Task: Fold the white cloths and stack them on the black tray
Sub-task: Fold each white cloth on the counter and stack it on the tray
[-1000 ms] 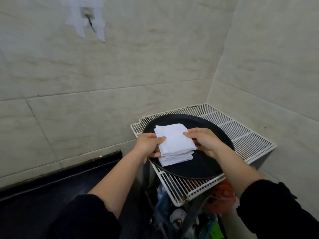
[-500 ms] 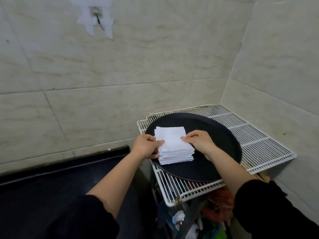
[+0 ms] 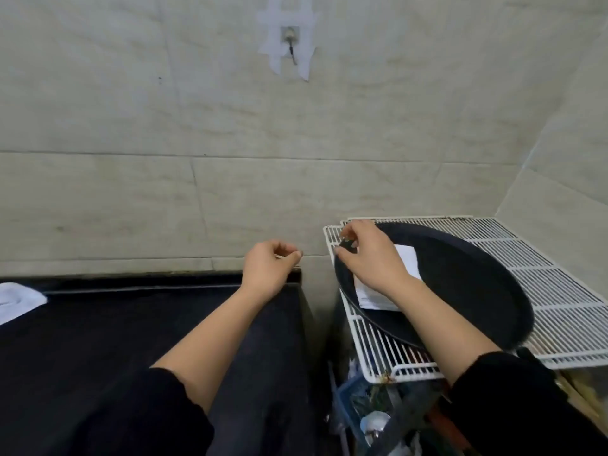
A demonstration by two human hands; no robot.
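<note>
A round black tray [image 3: 477, 284] lies on a white wire rack [image 3: 559, 291] in the wall corner. On the tray's left part sits a stack of folded white cloths [image 3: 408, 261], mostly hidden behind my right hand [image 3: 371, 258]. That hand hovers over the stack, with thumb and forefinger pinching the tray's left rim. My left hand [image 3: 266, 268] hangs in the air left of the rack, above the far right corner of the black counter [image 3: 115, 324], fingers loosely curled and holding nothing. Another white cloth [image 3: 16, 301] lies unfolded on the counter at the far left edge.
Tiled walls close in behind and on the right. A taped hook [image 3: 289, 41] is on the back wall. Below the rack lies clutter, with a blue container [image 3: 355, 399] and a red item. A narrow gap separates counter and rack.
My left hand has let go of the stack and moved left over the counter. My right hand has slid from the stack to the tray's left rim. The view has swung left.
</note>
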